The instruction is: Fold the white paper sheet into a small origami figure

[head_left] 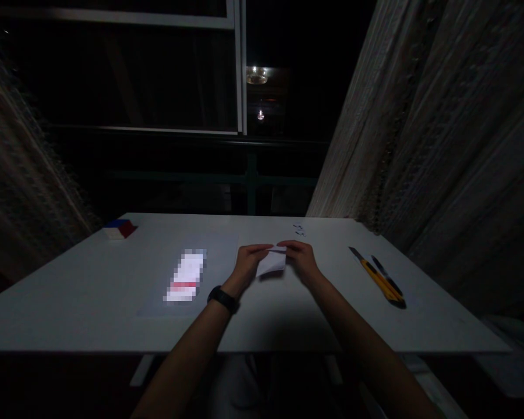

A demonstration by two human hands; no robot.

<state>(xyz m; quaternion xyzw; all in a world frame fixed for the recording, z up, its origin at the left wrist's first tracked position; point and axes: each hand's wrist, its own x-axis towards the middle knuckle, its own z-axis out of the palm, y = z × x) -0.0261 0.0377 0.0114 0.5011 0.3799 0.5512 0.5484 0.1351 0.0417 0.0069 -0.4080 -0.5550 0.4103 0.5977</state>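
A small piece of white paper (271,264), folded by the look of it, is held between my two hands just above the middle of the table. My left hand (247,263), with a dark watch on its wrist, pinches the paper's upper left corner. On the other side my right hand (303,258) grips the upper right part between thumb and fingers. The thumbs lie close together along the top edge. The lower part of the paper hangs toward me and casts a shadow on the table. Dim light hides the fine folds.
A lit phone (187,276) with a blurred screen lies left on the white table (91,297). Farther back left sits a colored puzzle cube (119,228). A yellow utility knife (378,279) and a dark pen (385,273) lie right. Small dark bits (300,229) lie behind my hands.
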